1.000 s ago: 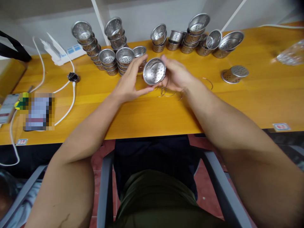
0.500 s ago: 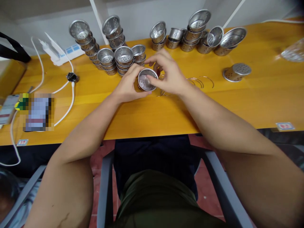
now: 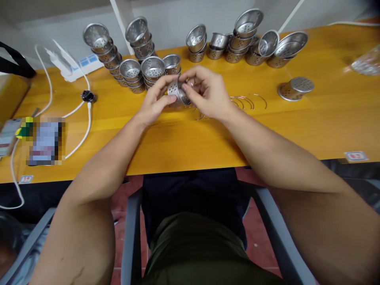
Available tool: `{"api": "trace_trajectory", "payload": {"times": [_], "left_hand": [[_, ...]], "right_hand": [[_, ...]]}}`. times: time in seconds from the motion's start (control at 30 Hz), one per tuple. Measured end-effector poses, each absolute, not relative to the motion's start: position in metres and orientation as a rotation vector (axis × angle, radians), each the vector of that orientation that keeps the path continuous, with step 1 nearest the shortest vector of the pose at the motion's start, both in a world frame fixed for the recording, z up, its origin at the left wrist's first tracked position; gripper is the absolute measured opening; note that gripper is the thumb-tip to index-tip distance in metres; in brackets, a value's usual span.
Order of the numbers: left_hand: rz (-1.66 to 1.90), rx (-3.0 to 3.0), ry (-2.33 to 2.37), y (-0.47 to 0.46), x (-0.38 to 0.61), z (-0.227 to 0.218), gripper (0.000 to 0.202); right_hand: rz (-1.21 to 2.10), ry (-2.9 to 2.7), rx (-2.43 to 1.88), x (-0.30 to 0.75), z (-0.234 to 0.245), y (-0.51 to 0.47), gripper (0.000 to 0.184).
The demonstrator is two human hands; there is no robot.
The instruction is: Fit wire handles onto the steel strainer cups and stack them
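Between my two hands is a small perforated metal cup (image 3: 174, 91), tipped on its side with its mouth toward the right. My left hand (image 3: 153, 97) grips its holed base end, thumb in front and fingers behind. At the rim, my right hand (image 3: 210, 90) is closed, its thumb and fingers pinching the edge; part of the rim is hidden by the fingers. Several thin curved wires (image 3: 251, 103) lie on the table beside and under my right hand. Just behind my left hand stand stacked perforated cups (image 3: 153, 68).
More cup stacks (image 3: 246, 29) line the back of the yellow table (image 3: 184, 146). One cup (image 3: 297, 88) sits upside down at right, with a clear plastic bag (image 3: 368, 63) beyond. At left are a power strip (image 3: 81, 68), white cables and a phone (image 3: 46, 141).
The cup has been turned from mouth facing up to lying sideways, its holed side now showing. My right hand has moved from inside the mouth to the rim.
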State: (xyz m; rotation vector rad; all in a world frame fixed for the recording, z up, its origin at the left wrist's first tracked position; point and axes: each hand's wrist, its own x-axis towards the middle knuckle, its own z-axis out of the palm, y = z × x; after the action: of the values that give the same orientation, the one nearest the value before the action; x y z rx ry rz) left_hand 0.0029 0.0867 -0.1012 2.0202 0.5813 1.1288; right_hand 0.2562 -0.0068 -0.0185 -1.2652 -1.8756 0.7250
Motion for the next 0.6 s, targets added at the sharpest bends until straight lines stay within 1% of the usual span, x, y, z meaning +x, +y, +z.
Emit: {"api": "trace_trajectory", "payload": {"times": [0.07, 0.13, 0.3, 0.43, 0.5, 0.6], "left_hand": [[1.092, 2.043, 0.588, 0.081, 0.005, -0.098, 0.106], [1.093, 2.084, 0.591, 0.079, 0.007, -0.097, 0.108], [1.144, 2.078, 0.598, 0.091, 0.007, -0.107, 0.098], [1.126, 2.022, 0.543, 0.097, 0.006, -0.114, 0.1], [1.101, 1.99, 0.546, 0.094, 0.008, -0.114, 0.101], [1.095, 1.97, 0.567, 0.087, 0.011, -0.11, 0.096]], "right_hand": [[0.752, -1.825, -1.286, 0.253, -0.021, -0.007, 0.076], [0.751, -1.811, -1.303, 0.252, -0.023, -0.007, 0.079], [0.697, -1.801, -1.335, 0.255, -0.026, -0.001, 0.08], [0.668, -1.819, -1.289, 0.256, -0.028, 0.006, 0.074], [0.7, -1.804, -1.269, 0.256, -0.026, 0.007, 0.072], [0.803, -1.751, -1.261, 0.254, -0.022, 0.005, 0.077]]}}
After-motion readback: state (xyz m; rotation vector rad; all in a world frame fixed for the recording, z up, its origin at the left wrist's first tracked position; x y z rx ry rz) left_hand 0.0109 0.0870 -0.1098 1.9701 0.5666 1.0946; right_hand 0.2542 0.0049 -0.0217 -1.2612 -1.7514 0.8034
